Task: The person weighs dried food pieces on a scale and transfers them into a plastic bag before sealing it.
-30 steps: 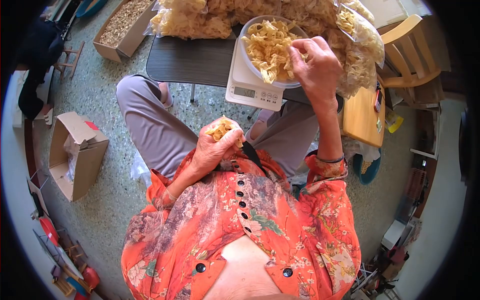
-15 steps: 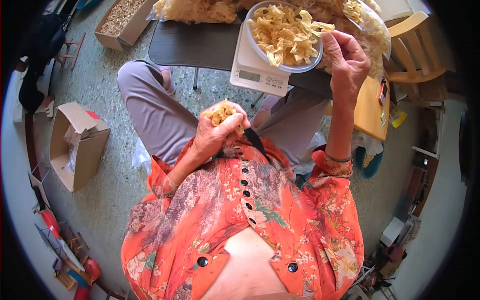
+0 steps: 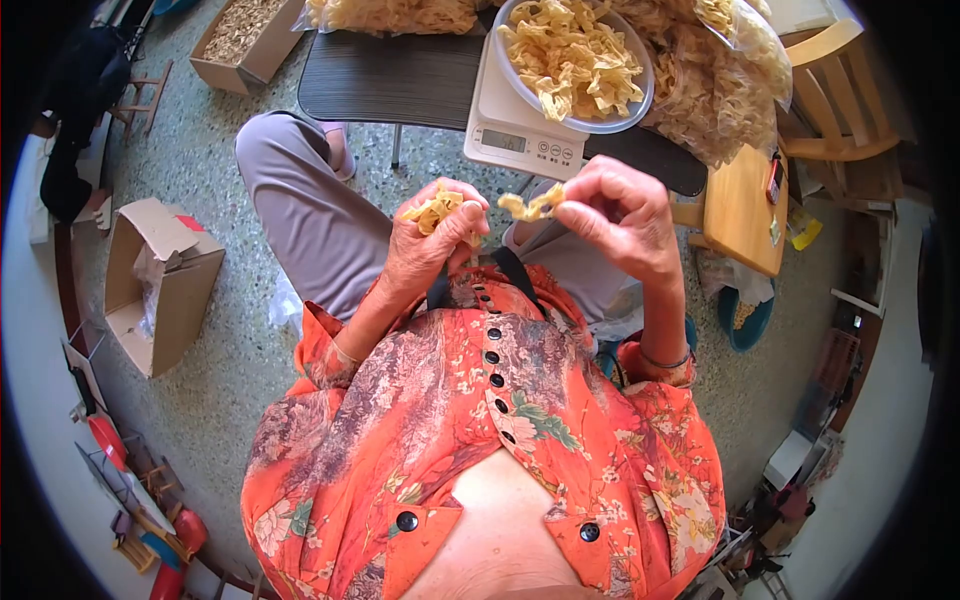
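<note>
My left hand (image 3: 432, 232) is closed around several dried yellow pieces (image 3: 436, 210) above my lap. Facing it from the right, my right hand (image 3: 622, 218) pinches one curled yellow strip (image 3: 530, 206) between thumb and fingers; the strip's free end points toward my left hand without touching it. Beyond both hands, a clear round bowl (image 3: 648, 90) heaped with dried yellow pieces (image 3: 575, 58) rests on a white kitchen scale (image 3: 525, 152). The scale's display is lit, its digits too small to read surely. It stands at the near edge of a dark table (image 3: 390, 85).
Bags of dried pieces (image 3: 715, 90) lie on the table around the bowl. A wooden stool (image 3: 745, 215) and a wooden chair (image 3: 845, 100) stand at the right. Cardboard boxes (image 3: 185, 290) are on the floor at the left. A person in dark clothes (image 3: 80, 120) is at the far left.
My right hand has moved from the bowl's right edge down toward my left hand, bringing a yellow strip with it. My left hand stays in about the same place, still closed on its pieces.
</note>
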The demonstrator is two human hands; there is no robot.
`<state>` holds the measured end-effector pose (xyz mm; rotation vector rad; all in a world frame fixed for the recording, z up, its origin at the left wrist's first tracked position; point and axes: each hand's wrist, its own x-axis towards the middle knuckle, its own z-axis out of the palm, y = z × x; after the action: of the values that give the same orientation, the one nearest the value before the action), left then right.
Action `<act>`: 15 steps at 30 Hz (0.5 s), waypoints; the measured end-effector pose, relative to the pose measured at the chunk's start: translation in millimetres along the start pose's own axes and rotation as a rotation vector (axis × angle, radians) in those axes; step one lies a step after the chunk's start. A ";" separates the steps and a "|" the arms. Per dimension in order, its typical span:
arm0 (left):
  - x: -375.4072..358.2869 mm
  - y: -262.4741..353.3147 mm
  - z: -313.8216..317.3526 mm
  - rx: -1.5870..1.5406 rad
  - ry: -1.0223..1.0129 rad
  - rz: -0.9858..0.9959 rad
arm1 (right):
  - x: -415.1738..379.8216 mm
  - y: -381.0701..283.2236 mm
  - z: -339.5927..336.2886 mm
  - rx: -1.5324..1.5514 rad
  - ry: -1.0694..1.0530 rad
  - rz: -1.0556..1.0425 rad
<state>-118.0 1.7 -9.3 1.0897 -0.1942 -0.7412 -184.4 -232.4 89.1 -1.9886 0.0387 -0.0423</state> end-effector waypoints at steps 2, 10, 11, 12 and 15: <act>1.3 2.2 -0.2 0.020 -0.014 0.011 | -6.3 2.6 2.3 -0.011 -0.088 0.019; 3.3 12.4 6.3 0.184 -0.336 0.004 | -5.3 9.8 9.7 -0.147 -0.225 -0.071; 5.2 6.9 7.5 0.234 -0.331 0.075 | -5.2 9.5 11.6 -0.160 -0.201 -0.045; 4.6 6.9 6.8 0.236 -0.332 0.074 | -4.9 9.4 13.2 -0.172 -0.176 -0.019; 3.1 5.5 8.1 0.219 -0.363 -0.055 | -3.0 8.9 16.7 -0.150 -0.170 -0.024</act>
<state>-117.3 -4.9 -1.4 1.1636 -0.5665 -0.9812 -186.7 -220.7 74.1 -2.1354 -0.0943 0.1180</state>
